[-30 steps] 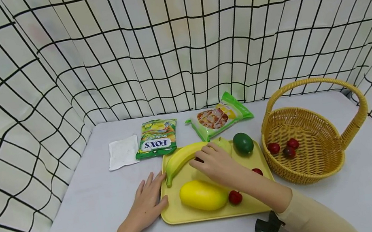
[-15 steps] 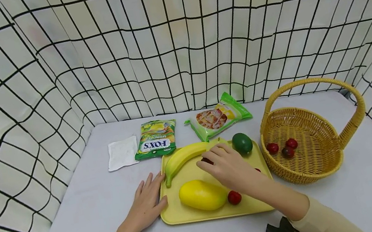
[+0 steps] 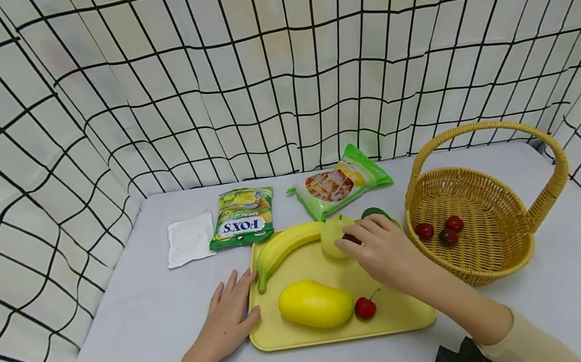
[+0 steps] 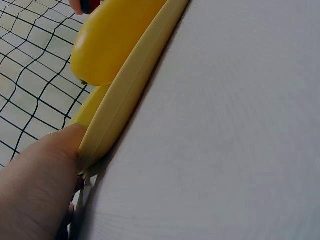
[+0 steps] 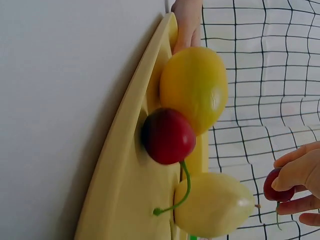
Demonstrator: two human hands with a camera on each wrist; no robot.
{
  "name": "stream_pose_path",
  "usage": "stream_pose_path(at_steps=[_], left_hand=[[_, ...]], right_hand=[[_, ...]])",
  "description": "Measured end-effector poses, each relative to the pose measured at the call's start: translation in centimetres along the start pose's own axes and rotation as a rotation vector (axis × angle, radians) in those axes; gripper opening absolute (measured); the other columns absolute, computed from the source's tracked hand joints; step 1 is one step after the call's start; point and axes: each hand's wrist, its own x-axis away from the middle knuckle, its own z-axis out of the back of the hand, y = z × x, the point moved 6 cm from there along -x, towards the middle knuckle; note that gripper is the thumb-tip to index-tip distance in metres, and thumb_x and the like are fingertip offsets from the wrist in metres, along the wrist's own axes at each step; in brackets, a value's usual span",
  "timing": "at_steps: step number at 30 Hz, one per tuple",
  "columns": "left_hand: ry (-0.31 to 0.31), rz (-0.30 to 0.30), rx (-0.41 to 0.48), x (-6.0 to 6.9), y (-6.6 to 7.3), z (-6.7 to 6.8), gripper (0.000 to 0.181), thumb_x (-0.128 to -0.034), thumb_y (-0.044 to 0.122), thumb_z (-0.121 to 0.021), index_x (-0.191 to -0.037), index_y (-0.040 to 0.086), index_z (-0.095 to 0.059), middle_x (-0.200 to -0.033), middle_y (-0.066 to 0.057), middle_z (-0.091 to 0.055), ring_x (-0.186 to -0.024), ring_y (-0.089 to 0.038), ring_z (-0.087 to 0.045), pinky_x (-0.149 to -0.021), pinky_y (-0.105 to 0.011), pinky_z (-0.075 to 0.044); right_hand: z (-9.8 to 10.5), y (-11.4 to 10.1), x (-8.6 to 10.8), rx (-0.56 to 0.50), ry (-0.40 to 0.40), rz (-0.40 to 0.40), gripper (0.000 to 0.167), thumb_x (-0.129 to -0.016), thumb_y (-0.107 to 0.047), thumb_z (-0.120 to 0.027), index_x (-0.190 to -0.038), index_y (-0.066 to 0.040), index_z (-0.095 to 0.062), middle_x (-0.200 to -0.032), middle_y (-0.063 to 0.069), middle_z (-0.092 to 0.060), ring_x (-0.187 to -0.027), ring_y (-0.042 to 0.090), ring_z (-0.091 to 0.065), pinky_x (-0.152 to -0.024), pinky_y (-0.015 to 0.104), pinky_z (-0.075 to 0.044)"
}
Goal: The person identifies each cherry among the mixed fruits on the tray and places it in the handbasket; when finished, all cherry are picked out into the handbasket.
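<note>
My right hand (image 3: 390,257) pinches a dark red cherry (image 5: 272,186) by its body, its green stem hanging down in the right wrist view. It is above the right part of the yellow tray (image 3: 345,333), near the pale pear (image 3: 333,239). Fingers outstretched, my left hand (image 3: 228,323) rests at the tray's left edge. A banana (image 3: 285,250), a yellow mango (image 3: 316,305) and another red cherry (image 3: 365,308) with a stem lie on the tray. Partly hidden behind my right hand is a dark green avocado-like fruit (image 3: 374,212).
Right of the tray stands a wicker basket (image 3: 493,205) with a tall handle and three cherries (image 3: 448,236) inside. Behind the tray lie a FOX'S candy bag (image 3: 243,216), a green snack packet (image 3: 340,184) and a white packet (image 3: 190,239). Black-gridded white curtains surround the table.
My right hand has moved right across the tray with the cherry, uncovering the pear and partly covering the green fruit. My left hand stays at the tray's edge.
</note>
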Motion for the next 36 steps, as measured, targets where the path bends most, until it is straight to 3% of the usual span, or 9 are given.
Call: stream_pose_path(at_steps=[17,28,36], left_hand=[[-0.002,0.007,-0.002,0.0,-0.1,-0.1,0.059,-0.0897,0.029,-0.051,-0.141,0.007,-0.032,-0.146,-0.010,-0.030,-0.137,-0.032,-0.013,-0.108,-0.051,-0.002],[0.009,0.013,-0.008,0.0,0.0,0.1,0.059,-0.0889,0.025,-0.052,-0.141,0.006,-0.032,-0.146,-0.011,-0.032,-0.137,-0.033,-0.015,-0.108,-0.052,-0.003],[0.004,0.023,-0.007,0.0,0.0,0.0,0.060,-0.0886,0.026,-0.053,-0.141,0.007,-0.032,-0.146,-0.010,-0.031,-0.137,-0.033,-0.014,-0.108,-0.052,-0.003]], right_hand=[[1.0,3.6,3.9,0.040,-0.029,-0.137,0.037,-0.073,-0.001,-0.067,-0.109,-0.009,-0.064,-0.106,0.012,-0.060,-0.094,0.028,-0.056,-0.087,0.044,-0.042],[0.8,5.3,6.5,0.019,0.054,-0.168,0.030,-0.073,0.001,-0.066,-0.103,-0.006,-0.065,-0.102,0.016,-0.061,-0.088,0.031,-0.059,-0.081,0.046,-0.044],[1.0,7.0,8.1,0.006,0.046,-0.229,0.034,-0.070,-0.001,-0.071,-0.103,-0.005,-0.063,-0.100,0.015,-0.061,-0.088,0.032,-0.059,-0.076,0.047,-0.045]])
